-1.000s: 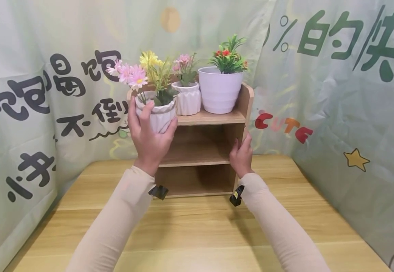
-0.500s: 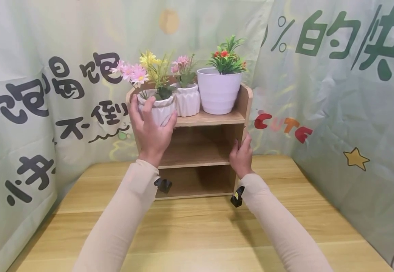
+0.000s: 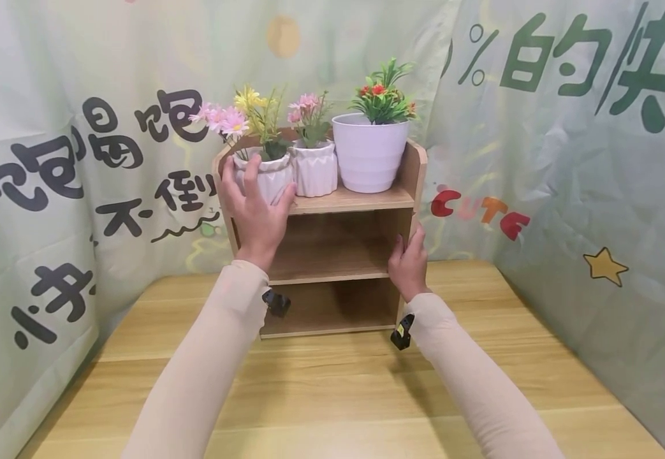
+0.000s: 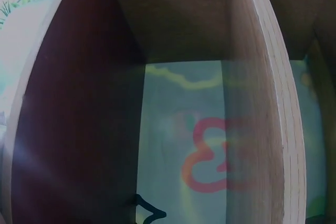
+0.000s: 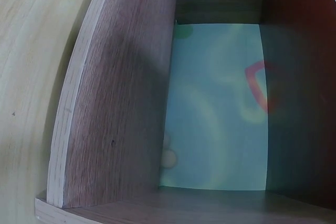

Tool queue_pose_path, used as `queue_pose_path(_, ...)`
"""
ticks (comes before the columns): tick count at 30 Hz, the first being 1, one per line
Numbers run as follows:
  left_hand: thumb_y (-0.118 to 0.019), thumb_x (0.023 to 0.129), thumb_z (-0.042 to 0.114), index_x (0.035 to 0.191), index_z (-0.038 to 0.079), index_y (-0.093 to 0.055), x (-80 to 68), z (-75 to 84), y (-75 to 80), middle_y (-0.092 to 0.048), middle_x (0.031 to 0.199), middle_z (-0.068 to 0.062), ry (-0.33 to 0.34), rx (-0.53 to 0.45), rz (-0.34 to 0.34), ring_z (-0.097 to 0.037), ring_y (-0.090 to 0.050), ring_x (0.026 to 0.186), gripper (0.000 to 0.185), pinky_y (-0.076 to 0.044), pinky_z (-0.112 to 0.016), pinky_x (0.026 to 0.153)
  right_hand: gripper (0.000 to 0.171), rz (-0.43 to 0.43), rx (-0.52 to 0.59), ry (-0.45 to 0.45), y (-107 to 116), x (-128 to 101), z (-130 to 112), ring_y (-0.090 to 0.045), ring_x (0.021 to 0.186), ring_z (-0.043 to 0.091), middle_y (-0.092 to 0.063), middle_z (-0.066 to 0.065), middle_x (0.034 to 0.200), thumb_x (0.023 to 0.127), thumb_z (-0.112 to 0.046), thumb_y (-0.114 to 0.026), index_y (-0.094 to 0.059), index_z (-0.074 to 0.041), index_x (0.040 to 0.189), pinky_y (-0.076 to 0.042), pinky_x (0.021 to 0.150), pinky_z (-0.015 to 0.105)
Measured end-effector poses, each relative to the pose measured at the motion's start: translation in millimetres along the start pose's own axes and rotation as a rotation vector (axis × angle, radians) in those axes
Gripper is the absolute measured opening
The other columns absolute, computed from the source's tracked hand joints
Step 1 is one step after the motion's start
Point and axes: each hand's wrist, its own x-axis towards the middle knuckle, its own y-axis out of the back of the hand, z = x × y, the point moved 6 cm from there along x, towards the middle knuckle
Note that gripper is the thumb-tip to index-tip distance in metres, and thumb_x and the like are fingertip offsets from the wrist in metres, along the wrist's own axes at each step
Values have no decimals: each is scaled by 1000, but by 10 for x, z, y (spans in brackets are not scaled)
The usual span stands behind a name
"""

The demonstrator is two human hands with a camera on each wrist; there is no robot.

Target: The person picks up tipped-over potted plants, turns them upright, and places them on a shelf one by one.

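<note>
In the head view, my left hand (image 3: 257,223) holds a white fluted flowerpot (image 3: 275,177) with pink and yellow flowers (image 3: 260,118). The pot stands at the left end of the top board of a small wooden shelf (image 3: 340,203); my hand hides its base, so whether it touches the board I cannot tell. My right hand (image 3: 409,264) grips the shelf's right side panel (image 3: 416,172). Beside the held pot are a smaller white pot (image 3: 316,171) with pink flowers and a larger white pot (image 3: 370,156) with red flowers. Neither wrist view clearly shows a hand.
The shelf stands on a wooden table (image 3: 332,395). Two lower tiers open toward me; the left wrist view shows a shelf board (image 4: 262,103) edge-on, the right wrist view a lower board (image 5: 115,108). A printed curtain (image 3: 567,172) surrounds the table's back and sides.
My left hand has moved the fluted pot back and slightly up in view, deeper onto the top board at the left. The right hand keeps its grip on the side panel.
</note>
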Motion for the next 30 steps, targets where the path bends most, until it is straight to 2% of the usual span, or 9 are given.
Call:
queue_pose_path(8, -78, 81, 27, 134, 12, -43, 4, -38, -51, -28, 143, -33, -21, 46, -13, -35, -24, 137, 65, -14, -40, 115, 45, 8, 0, -4, 5, -10, -1, -59, 106, 48, -56, 33, 116, 98, -6, -50, -31, 2, 137, -45, 92, 58)
queue_pose_path(14, -75, 84, 20, 136, 9, -46, 3, -70, -47, -26, 146, -31, -25, 29, -41, -35, -20, 140, 61, -10, -40, 116, 45, 0, -1, -5, -9, -3, 0, -58, 107, 47, -55, 32, 118, 98, -6, -49, -30, 3, 138, -44, 94, 57)
queue_pose_path(19, -69, 89, 18, 140, 1, -46, -2, -82, -55, -26, 150, -30, -32, 40, -103, -40, -14, 143, 58, -7, -41, 117, 43, 0, -10, -2, -12, -14, 1, -59, 106, 47, -56, 33, 115, 99, -8, -48, -31, 4, 137, -46, 92, 57)
queue_pose_path(25, -59, 95, 17, 143, -10, -37, 23, -68, -77, -21, 150, -35, -37, 53, -184, -49, -9, 142, 59, -3, -42, 117, 42, 3, -3, 0, -8, -16, -13, -59, 105, 47, -56, 34, 113, 99, -8, -47, -31, 5, 136, -46, 91, 57)
queue_pose_path(30, -53, 97, 10, 142, -10, -37, 45, -50, -99, -23, 151, -32, -15, 77, -240, -42, -12, 143, 52, -5, -39, 117, 42, 14, 1, 2, 6, 1, -21, -60, 104, 47, -57, 34, 112, 99, -8, -47, -31, 5, 136, -46, 91, 58)
